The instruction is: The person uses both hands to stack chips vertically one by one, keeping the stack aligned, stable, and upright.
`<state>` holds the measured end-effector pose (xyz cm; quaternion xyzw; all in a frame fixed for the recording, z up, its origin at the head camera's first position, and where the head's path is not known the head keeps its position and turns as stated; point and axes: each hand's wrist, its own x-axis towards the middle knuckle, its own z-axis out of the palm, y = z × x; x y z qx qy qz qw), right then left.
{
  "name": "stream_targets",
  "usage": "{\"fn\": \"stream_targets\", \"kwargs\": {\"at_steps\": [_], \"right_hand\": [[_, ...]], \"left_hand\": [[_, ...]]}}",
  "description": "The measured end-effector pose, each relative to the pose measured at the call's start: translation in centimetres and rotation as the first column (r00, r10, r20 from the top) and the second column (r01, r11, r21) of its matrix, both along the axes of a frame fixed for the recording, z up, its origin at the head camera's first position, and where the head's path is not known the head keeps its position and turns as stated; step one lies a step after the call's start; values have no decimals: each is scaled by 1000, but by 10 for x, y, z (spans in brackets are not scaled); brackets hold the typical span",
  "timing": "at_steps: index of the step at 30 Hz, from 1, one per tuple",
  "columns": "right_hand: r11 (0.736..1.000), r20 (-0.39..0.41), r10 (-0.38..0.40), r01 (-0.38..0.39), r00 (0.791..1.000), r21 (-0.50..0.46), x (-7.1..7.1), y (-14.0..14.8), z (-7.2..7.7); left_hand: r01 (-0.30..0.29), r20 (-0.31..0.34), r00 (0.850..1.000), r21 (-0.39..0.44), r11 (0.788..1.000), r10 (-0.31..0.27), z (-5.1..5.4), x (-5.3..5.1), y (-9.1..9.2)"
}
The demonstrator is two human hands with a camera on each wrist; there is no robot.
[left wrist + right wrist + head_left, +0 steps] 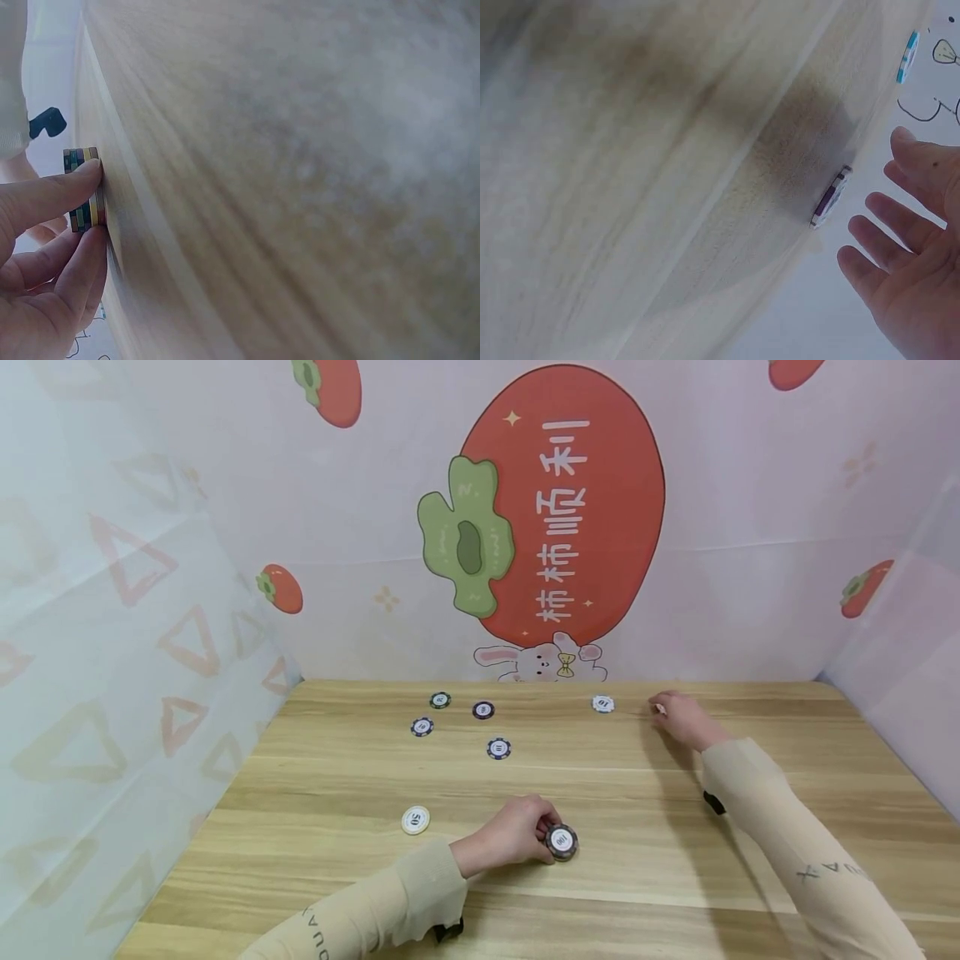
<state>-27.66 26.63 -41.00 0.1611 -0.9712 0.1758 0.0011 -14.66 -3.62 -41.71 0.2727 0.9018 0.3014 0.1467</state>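
Note:
My left hand [517, 831] grips the side of a short stack of poker chips [561, 842], the top one marked 100. In the left wrist view, thumb and fingertips pinch the stack [79, 217], whose edges show several colours, low at the wooden table. Toward the back right, my right hand [684, 718] hovers by a poker chip [661, 708] that it partly hides. The right wrist view shows that chip [831, 197] with a white and purple edge, lying apart from the loosely spread fingers. A light blue and white chip [603, 703] lies to its left.
A white 50 chip [416, 820] lies left of my left hand. Farther back are a green chip [440, 700], a purple one [483, 710] and two blue ones [422, 727], [498, 748]. A printed cloth wall [360, 635] borders the wooden table [337, 777].

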Motion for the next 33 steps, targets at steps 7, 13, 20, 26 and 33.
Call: {"fn": "stream_targets", "kwargs": {"at_steps": [7,13,20,26,33], "right_hand": [[1000,12,-17,16,1000,23,-5,3,-2],[999,16,-28,27,999,43,-9,6,-6],[998,17,-29,28,999,54,-8,8,-7],[999,0,-37,37,999,36,-6,9,-6],[999,-29,-27,28,999,28,-7,12,-8]], "left_hand": [[-2,-4,1000,-17,1000,2,1,0,1],[-2,-8,1000,-24,1000,1,0,1,1],[5,-18,1000,-30,1000,-5,1,0,1],[6,-10,1000,-21,1000,-6,1,0,1],[4,-2,1000,-13,1000,-4,1,-1,1]]}}
